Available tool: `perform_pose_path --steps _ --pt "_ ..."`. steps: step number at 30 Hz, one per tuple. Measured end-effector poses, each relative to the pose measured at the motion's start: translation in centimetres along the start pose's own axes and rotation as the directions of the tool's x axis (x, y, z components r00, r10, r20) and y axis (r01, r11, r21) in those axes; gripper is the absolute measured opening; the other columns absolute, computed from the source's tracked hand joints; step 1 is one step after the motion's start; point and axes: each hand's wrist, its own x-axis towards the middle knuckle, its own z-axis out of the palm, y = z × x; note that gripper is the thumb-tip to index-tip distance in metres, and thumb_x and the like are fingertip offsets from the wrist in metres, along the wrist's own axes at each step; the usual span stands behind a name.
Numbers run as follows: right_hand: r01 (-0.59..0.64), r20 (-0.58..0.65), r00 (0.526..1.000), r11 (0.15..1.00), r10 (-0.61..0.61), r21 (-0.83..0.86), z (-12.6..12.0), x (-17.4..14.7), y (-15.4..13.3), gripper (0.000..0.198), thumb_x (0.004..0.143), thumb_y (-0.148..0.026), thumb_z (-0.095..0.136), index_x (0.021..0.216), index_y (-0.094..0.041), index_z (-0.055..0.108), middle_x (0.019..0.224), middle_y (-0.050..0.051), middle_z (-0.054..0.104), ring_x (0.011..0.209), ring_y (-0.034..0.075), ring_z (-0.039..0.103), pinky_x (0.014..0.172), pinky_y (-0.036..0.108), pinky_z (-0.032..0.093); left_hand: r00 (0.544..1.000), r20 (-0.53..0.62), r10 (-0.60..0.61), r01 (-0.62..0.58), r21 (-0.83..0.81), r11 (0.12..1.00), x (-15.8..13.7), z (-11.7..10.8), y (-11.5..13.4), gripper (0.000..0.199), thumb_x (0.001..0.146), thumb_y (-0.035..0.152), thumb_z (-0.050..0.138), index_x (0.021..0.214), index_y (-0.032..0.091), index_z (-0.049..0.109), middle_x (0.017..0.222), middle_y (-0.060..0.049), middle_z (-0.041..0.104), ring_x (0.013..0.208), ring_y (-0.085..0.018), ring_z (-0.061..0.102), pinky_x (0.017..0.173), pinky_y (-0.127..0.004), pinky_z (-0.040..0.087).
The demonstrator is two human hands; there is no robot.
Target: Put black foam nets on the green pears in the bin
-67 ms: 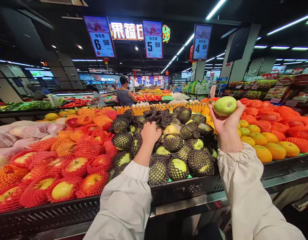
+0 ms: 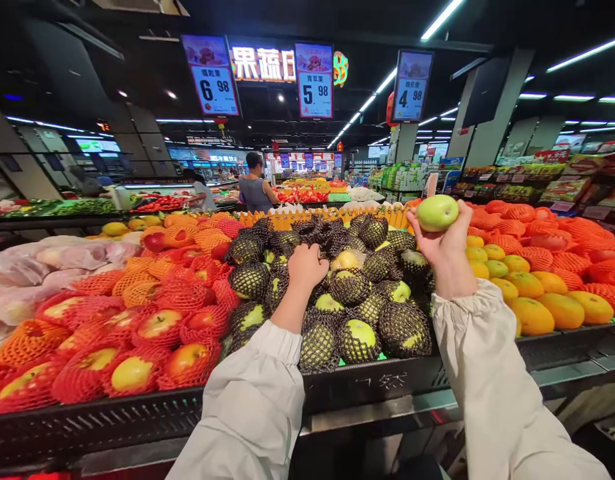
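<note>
So I'm looking down a long produce stand (image 2: 137, 420), black plastic bins running left to right, and the middle bin (image 2: 377, 383) is the one I'm working. It's heaped with green apples in dark mesh sleeves (image 2: 404, 328), a few sitting bare among them. The bin to the left holds red and yellow apples in orange-red foam nets (image 2: 132, 373), and the one to the right holds oranges (image 2: 532, 313), some loose, some netted further back. Pale plastic bags (image 2: 47, 267) lie over the far left of the stand. Price signs (image 2: 314, 80) hang overhead, and another shopper (image 2: 256, 187) stands well back in the aisle. My right hand (image 2: 444, 250) is raised above the bin edge, fingers wrapped around a bare green apple (image 2: 437, 212), so that one is picked and up for a look. My left hand (image 2: 307, 267) is down in the heap, curled into a loose fist on the sleeved apples; I can't tell whether it has actually closed on one. My read: mid-selection, and the next move needs a steady grip and a gentle pull so the pile doesn't roll.
</note>
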Motion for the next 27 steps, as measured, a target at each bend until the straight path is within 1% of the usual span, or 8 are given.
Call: perform_pose_path --steps 3,6,9,13,17,19,24,27 --pt "-0.208 0.108 0.971 0.976 0.214 -0.066 -0.2 0.7 3.1 0.062 0.069 -0.076 0.067 0.102 -0.023 0.063 0.096 0.007 0.071 0.088 0.020 0.069 0.058 0.025 0.061 0.991 -0.001 0.130 -0.130 0.015 0.991 0.0 -0.3 0.2 0.010 0.078 0.028 0.056 0.081 0.020 0.062 0.089 -0.010 0.067 0.094 -0.029 0.063 0.078 -0.039 0.047" --pt "-0.237 0.201 0.944 0.961 0.263 -0.144 -1.2 0.2 5.7 0.062 0.058 -0.067 0.083 0.099 -0.027 0.062 0.094 0.003 0.073 0.079 0.016 0.068 0.058 0.022 0.060 0.963 0.031 0.266 -0.266 -0.016 0.964 0.0 -0.7 0.7 0.012 0.077 0.029 0.056 0.072 0.020 0.061 0.078 -0.007 0.068 0.086 -0.027 0.064 0.082 -0.041 0.043" --pt "-0.180 0.345 0.906 0.962 0.244 -0.206 -1.7 -0.6 6.5 0.062 0.056 -0.065 0.083 0.103 -0.030 0.063 0.099 0.004 0.074 0.077 0.020 0.069 0.052 0.026 0.058 0.920 0.057 0.388 -0.385 -0.058 0.921 0.1 -0.7 1.1 0.012 0.076 0.027 0.055 0.066 0.020 0.058 0.072 -0.005 0.067 0.078 -0.024 0.063 0.079 -0.039 0.041" --pt "-0.144 0.541 0.785 0.939 0.301 -0.313 -1.4 -1.9 6.6 0.074 0.053 -0.068 0.079 0.112 -0.026 0.066 0.110 0.011 0.073 0.086 0.029 0.071 0.051 0.032 0.055 0.840 0.080 0.536 -0.528 -0.100 0.843 0.1 -0.5 1.3 0.014 0.075 0.025 0.055 0.062 0.020 0.052 0.067 -0.003 0.063 0.071 -0.020 0.060 0.075 -0.037 0.039" --pt "-0.123 0.605 0.669 0.867 0.432 -0.483 -1.4 -2.4 7.5 0.070 0.044 -0.050 0.089 0.104 -0.019 0.071 0.097 0.010 0.074 0.080 0.026 0.069 0.062 0.033 0.056 0.812 0.046 0.582 -0.576 -0.099 0.812 -0.3 -0.5 1.3 0.011 0.075 0.023 0.056 0.066 0.020 0.053 0.071 -0.003 0.062 0.077 -0.021 0.059 0.078 -0.037 0.039" --pt "-0.078 0.590 0.683 0.846 0.431 -0.527 -1.5 -2.2 8.1 0.062 0.044 -0.045 0.091 0.096 -0.017 0.072 0.088 0.008 0.074 0.075 0.023 0.068 0.065 0.032 0.056 0.824 0.032 0.566 -0.560 -0.107 0.822 -0.6 -0.4 1.4 0.010 0.077 0.024 0.059 0.069 0.020 0.055 0.074 -0.003 0.062 0.080 -0.021 0.058 0.079 -0.037 0.039" --pt "-0.001 0.459 0.860 0.900 0.224 -0.437 -1.8 -1.5 8.3 0.054 0.050 -0.050 0.087 0.091 -0.019 0.070 0.077 0.006 0.072 0.064 0.021 0.065 0.048 0.027 0.047 0.917 -0.129 0.379 -0.399 -0.237 0.886 -0.8 0.0 1.7 0.041 0.096 0.046 0.049 0.067 0.019 0.054 0.093 -0.005 0.063 0.092 -0.021 0.057 0.085 -0.037 0.041" --pt "-0.009 0.459 0.869 0.932 0.187 -0.363 -1.8 -1.6 8.1 0.057 0.053 -0.057 0.083 0.095 -0.022 0.068 0.079 0.006 0.072 0.066 0.024 0.067 0.046 0.028 0.045 0.910 -0.295 0.291 -0.385 -0.340 0.858 -0.9 0.0 1.8 0.037 0.098 0.049 0.048 0.078 0.019 0.056 0.099 -0.005 0.062 0.099 -0.021 0.056 0.091 -0.037 0.042"
